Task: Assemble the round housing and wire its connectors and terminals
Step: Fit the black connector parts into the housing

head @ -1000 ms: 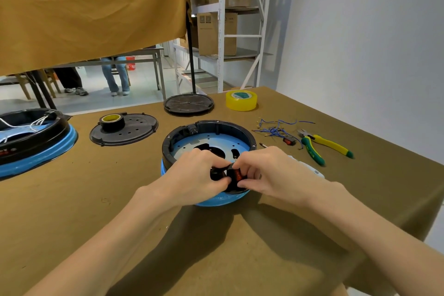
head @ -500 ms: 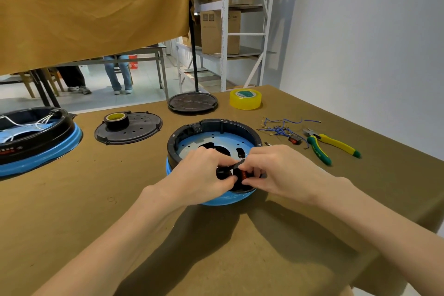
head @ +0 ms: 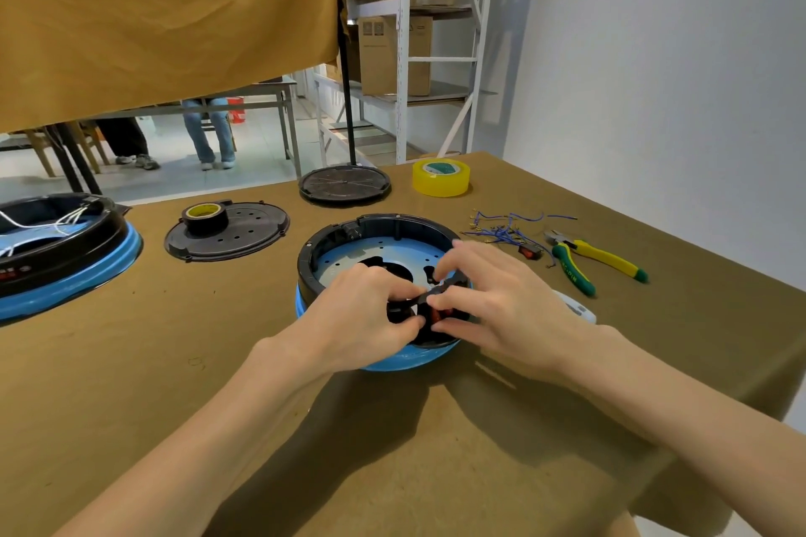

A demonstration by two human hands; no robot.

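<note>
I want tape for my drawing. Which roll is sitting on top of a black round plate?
The small black-edged tape roll, on the holed black plate. The bigger yellow roll sits directly on the table.

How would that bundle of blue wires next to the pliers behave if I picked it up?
The blue wires look thin and lie in loose curves, so they would probably flop and sag. They seem tangled together, so several may lift at once. Small metal ends show on some, which might snag on the brown cloth.

No lettering anywhere is sharp enough to be read.
</note>
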